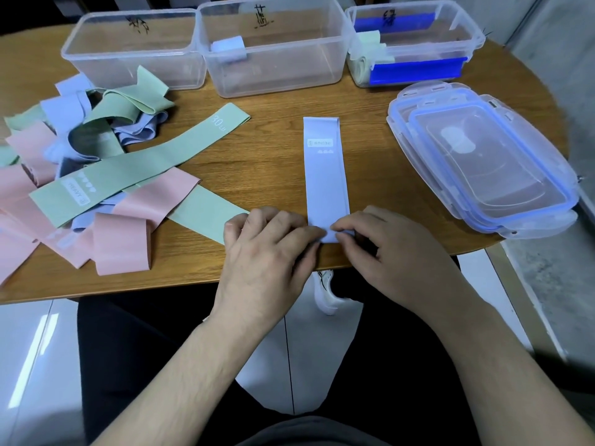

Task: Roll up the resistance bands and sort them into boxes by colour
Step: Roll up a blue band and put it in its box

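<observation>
A lavender resistance band (325,175) lies flat and straight on the wooden table (273,146), running away from me. My left hand (267,249) and my right hand (396,252) both pinch its near end at the table's front edge, where the end is folded over. A heap of pink, green and lavender bands (90,175) covers the table's left side. Three clear boxes stand at the back: the left box (128,49) has nothing in it, the middle box (273,46) holds one rolled lavender band (228,48), the right box (415,43) holds rolled green bands (370,56).
A stack of clear lids with blue seals (483,159) lies at the right of the table. The right box also has blue pieces inside. Bare wood shows between the heap and the lavender band. My legs and a white shoe are below the table edge.
</observation>
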### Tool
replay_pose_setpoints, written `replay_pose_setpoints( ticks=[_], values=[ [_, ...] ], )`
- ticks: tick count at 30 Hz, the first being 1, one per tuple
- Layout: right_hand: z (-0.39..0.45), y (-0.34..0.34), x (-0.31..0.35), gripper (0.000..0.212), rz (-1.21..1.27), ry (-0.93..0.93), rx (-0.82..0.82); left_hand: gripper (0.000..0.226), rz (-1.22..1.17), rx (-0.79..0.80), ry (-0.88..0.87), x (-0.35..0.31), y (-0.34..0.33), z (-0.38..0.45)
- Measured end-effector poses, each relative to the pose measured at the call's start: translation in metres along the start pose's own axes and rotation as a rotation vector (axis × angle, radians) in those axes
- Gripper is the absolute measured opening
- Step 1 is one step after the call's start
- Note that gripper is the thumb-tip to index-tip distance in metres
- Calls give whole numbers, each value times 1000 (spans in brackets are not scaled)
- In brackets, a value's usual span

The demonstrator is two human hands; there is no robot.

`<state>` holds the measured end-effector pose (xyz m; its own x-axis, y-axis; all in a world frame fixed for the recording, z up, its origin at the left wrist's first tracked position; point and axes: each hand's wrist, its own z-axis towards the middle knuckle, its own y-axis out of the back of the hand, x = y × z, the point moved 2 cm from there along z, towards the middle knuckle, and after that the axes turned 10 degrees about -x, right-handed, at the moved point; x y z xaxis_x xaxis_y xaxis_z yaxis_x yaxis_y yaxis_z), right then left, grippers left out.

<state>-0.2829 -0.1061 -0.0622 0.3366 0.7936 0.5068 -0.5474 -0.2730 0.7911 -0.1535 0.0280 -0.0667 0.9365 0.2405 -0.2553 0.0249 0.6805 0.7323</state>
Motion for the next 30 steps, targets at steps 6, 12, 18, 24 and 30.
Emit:
replay_pose_setpoints(
  ticks=[6, 12, 18, 24, 30],
  values=[
    [-1, 0, 1, 23, -40, 21, -24, 19, 43, 44, -4, 2, -3, 2],
    [-4, -1, 1, 26, -46, 22, -17, 21, 36, 74, 16, 3, -6, 5],
    [4, -2, -1, 23, -48, -14, 7, 23, 50, 74, 22, 4, -6, 9],
    [8, -2, 0, 24, -43, -44, 34, 22, 27, 80, 19, 5, -14, 12],
    [11, -1, 4, 24, -31, -72, 89, 22, -34, 87, -5, 4, -21, 17]
  ],
)
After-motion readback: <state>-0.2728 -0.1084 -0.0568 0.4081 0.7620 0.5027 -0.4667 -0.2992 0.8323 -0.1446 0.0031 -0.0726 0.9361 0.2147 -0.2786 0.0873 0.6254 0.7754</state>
